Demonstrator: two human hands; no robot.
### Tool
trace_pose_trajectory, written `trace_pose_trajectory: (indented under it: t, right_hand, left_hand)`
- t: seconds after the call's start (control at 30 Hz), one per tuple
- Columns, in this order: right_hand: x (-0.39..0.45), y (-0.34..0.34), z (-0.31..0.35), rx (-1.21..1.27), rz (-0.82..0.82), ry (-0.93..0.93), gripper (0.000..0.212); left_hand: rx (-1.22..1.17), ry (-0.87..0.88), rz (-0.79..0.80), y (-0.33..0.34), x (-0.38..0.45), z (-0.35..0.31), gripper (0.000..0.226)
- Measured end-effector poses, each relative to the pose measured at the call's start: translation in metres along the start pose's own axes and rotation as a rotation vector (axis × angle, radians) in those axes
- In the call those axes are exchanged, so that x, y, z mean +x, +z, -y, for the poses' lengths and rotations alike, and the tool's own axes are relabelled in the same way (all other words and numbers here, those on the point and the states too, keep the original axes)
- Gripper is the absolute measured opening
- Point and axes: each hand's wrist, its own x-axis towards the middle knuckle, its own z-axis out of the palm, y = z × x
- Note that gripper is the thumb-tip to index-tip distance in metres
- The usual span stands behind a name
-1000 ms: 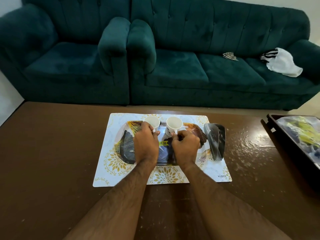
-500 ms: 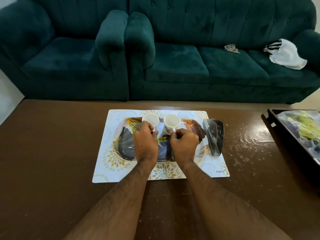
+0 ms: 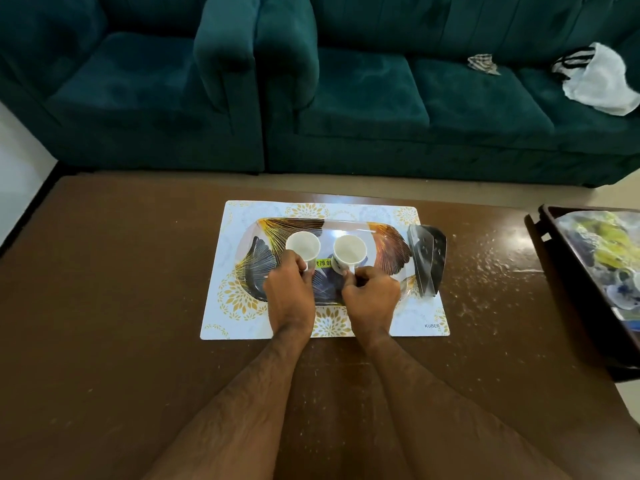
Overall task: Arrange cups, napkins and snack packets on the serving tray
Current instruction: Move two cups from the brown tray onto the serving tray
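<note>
Left hand (image 3: 289,292) closed on left cup (image 3: 302,246), right hand (image 3: 372,296) closed on right cup (image 3: 349,252). Both cups upright on tray (image 3: 388,244), just beyond the knuckles. Tray on placemat (image 3: 228,306), on desk (image 3: 121,306).

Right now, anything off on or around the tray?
The serving tray carries a yellow price sticker between the two white cups, odd for serving. The cups sit upright, each held by a hand. The table to the right looks scuffed or speckled. Nothing spilled.
</note>
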Motion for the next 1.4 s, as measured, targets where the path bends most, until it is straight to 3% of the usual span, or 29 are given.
trace_pose_trajectory:
  t: [0.3, 1.4]
  right_hand:
    - [-0.015, -0.009, 0.006, 0.002, 0.066, 0.062, 0.019]
    - [-0.029, -0.025, 0.012, -0.092, 0.134, 0.156, 0.015]
  left_hand:
    - [0.03, -0.069, 0.086, -0.011, -0.014, 0.001, 0.019]
    - [0.07, -0.094, 0.154, -0.021, -0.032, -0.001, 0.02]
